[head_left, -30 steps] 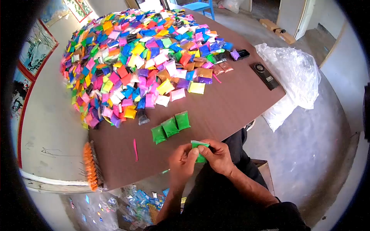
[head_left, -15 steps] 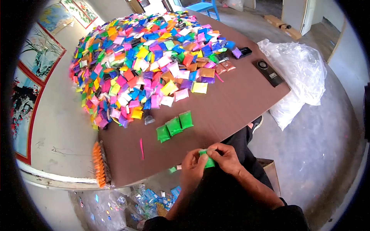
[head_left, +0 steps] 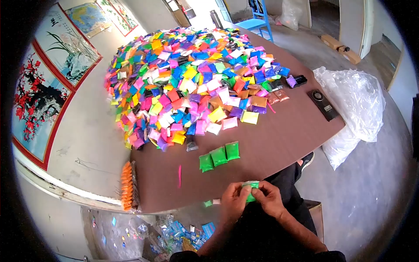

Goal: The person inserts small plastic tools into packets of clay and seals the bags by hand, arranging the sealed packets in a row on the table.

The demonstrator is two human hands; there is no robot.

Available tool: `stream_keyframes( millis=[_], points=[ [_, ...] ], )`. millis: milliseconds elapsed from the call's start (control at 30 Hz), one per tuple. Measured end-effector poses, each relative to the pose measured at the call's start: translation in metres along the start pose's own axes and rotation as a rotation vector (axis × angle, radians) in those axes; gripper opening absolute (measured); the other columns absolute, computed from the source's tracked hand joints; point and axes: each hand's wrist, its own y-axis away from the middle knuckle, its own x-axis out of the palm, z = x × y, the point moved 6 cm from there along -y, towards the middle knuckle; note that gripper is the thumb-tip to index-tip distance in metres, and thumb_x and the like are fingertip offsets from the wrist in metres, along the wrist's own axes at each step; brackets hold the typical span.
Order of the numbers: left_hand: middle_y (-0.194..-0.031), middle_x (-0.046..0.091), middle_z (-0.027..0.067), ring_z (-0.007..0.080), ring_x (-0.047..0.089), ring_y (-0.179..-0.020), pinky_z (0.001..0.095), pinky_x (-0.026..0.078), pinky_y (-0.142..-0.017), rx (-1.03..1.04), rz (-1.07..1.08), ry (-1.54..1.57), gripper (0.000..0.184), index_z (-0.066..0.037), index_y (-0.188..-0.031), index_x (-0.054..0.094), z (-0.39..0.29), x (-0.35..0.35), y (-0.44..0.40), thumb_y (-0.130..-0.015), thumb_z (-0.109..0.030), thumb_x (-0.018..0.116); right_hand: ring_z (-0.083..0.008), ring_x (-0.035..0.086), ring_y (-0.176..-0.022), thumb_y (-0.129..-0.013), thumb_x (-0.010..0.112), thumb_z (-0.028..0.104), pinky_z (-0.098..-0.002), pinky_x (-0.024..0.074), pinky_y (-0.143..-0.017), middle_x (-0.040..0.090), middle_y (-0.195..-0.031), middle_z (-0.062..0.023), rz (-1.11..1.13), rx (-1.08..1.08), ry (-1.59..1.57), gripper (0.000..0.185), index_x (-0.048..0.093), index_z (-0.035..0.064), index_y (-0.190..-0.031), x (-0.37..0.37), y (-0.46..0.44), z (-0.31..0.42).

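Near the table's front edge, my left hand [head_left: 233,201] and my right hand [head_left: 269,199] pinch a small green packet [head_left: 251,196] between them. Its whitish top edge shows above my thumbs, while my fingers hide part of its sides. Three green packets [head_left: 219,156] lie in a touching row on the brown table [head_left: 288,144], just beyond my hands. Behind them spreads a large heap of small packets [head_left: 187,87] in many colours. A thin pink strip [head_left: 180,176] lies to the left of the row.
An orange-bristled brush [head_left: 127,185] stands at the table's left corner. On the right are a black device with a dial [head_left: 322,105] and a dark object [head_left: 300,81]. Clear plastic bags [head_left: 351,105] hang beside the table. Packets and wrappers [head_left: 187,233] litter the floor. A blue chair [head_left: 257,22] stands behind.
The camera view has shifted, so the table and heap sit lower and further right. Both hands still hold the green packet, its top edge now showing more than half a second ago.
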Motion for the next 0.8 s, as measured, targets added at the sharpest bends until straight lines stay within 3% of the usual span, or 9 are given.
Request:
stream_keyframes(
  millis=[67,133,300,433,633,800],
  points=[
    [-0.081,0.063,-0.0007,0.0053,0.056,-0.074,0.0234,0.047,-0.066,-0.030,-0.021,0.066,0.021,0.002,-0.102,0.065,0.003,0.001,0.002,-0.101,-0.019,0.065,-0.0062,0.057,-0.087,-0.099,0.067,0.014,-0.0255,0.0497,-0.076,0.065,-0.096,0.0009,-0.045,-0.072,-0.079,0.014,0.066,0.0031,-0.106,-0.008,-0.001,0.003],
    [-0.079,0.060,-0.0023,0.0038,0.053,-0.073,0.0229,0.045,-0.064,-0.212,0.090,-0.002,0.020,0.002,-0.103,0.065,0.017,0.006,0.007,-0.100,-0.018,0.065,-0.0062,0.057,-0.086,-0.099,0.066,0.016,-0.0254,0.0496,-0.076,0.064,-0.095,0.0014,-0.064,-0.082,-0.048,0.014,0.065,0.0032,-0.105,-0.011,-0.002,0.003],
    [-0.077,0.058,-0.0038,0.0024,0.049,-0.071,0.0209,0.042,-0.063,-0.072,0.081,-0.008,0.020,0.001,-0.101,0.064,0.019,0.006,0.004,-0.100,-0.019,0.066,-0.0064,0.057,-0.084,-0.102,0.064,0.020,-0.0248,0.0492,-0.075,0.064,-0.091,0.0024,-0.108,-0.088,-0.041,0.017,0.065,0.0035,-0.102,-0.008,-0.001,0.009],
    [-0.078,0.059,-0.0028,0.0021,0.050,-0.071,0.0204,0.043,-0.061,0.005,0.025,-0.089,0.021,0.000,-0.099,0.065,0.011,0.000,0.003,-0.100,-0.021,0.066,-0.0073,0.058,-0.085,-0.102,0.063,0.023,-0.0261,0.0493,-0.076,0.064,-0.092,0.0021,-0.060,0.074,-0.071,0.019,0.064,0.0034,-0.103,-0.004,0.001,-0.003],
    [-0.079,0.062,0.0006,0.0059,0.056,-0.067,0.0232,0.048,-0.058,-0.256,0.105,0.128,0.022,-0.001,-0.102,0.065,0.025,0.011,0.012,-0.099,-0.023,0.068,-0.0064,0.056,-0.084,-0.102,0.064,0.024,-0.0260,0.0490,-0.075,0.063,-0.091,0.0019,-0.120,-0.015,-0.045,0.021,0.064,0.0033,-0.103,-0.012,0.001,-0.005],
    [-0.077,0.060,0.0010,0.0076,0.054,-0.062,0.0239,0.044,-0.054,-0.253,0.156,0.091,0.023,-0.002,-0.100,0.062,0.024,0.016,0.010,-0.099,-0.024,0.067,-0.0068,0.056,-0.085,-0.103,0.063,0.025,-0.0260,0.0491,-0.075,0.063,-0.094,0.0006,-0.163,-0.053,-0.086,0.022,0.064,0.0028,-0.105,-0.018,0.000,-0.011]
  ],
)
